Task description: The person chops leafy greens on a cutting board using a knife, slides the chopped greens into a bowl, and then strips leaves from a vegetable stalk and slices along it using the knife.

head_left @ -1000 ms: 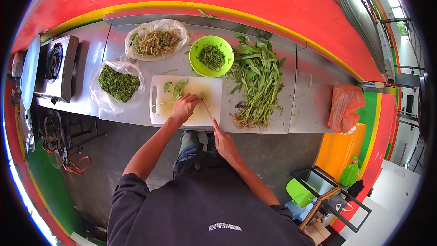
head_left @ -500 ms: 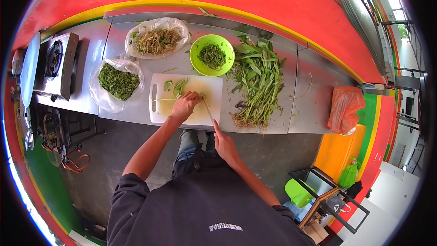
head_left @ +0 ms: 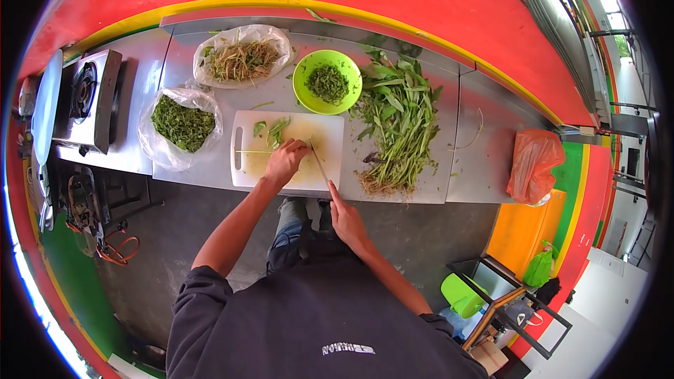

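Note:
On the white cutting board, my left hand has its fingers closed on a leafy green stem, whose thin end sticks out to the left. My right hand grips a knife, its handle mostly covered by my fingers. The blade slants up and left, with its tip close to my left fingertips. Loose green leaves lie on the board above my left hand. Just behind the board stands a lime-green bowl with chopped greens inside.
Uncut leafy greens with roots are heaped right of the board. To the left are a plastic bag of chopped greens and a bag of rooty trimmings. A gas stove sits far left, an orange-red bag far right.
The knife and both hands stay nearly in place at the board. The stem left of my left hand lies slightly higher and straighter; the view has shifted a little.

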Action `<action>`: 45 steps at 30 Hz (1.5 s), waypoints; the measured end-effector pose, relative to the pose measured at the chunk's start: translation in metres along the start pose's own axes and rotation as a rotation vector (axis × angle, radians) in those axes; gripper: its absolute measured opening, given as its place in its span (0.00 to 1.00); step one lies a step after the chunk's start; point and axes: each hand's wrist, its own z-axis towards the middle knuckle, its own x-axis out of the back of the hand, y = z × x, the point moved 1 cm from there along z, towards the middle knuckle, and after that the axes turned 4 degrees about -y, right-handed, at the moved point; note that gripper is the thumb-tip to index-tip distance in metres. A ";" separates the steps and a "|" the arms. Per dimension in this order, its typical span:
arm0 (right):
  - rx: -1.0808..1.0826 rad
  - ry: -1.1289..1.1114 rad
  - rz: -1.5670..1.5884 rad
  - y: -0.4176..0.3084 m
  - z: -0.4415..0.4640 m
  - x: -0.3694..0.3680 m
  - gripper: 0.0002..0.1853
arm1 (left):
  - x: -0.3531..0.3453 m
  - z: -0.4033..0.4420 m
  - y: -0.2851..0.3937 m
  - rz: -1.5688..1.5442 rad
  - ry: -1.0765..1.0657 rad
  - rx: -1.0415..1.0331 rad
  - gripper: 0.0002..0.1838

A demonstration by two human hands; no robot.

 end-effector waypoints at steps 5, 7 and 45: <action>0.028 0.024 -0.073 -0.001 0.009 -0.004 0.35 | 0.001 0.001 -0.001 -0.002 -0.035 -0.020 0.15; 0.004 0.007 -0.081 -0.005 0.014 -0.003 0.35 | 0.003 0.000 0.001 0.009 -0.051 -0.027 0.15; -0.025 0.050 0.019 -0.012 0.026 -0.012 0.33 | -0.001 -0.003 -0.009 -0.046 -0.059 -0.068 0.17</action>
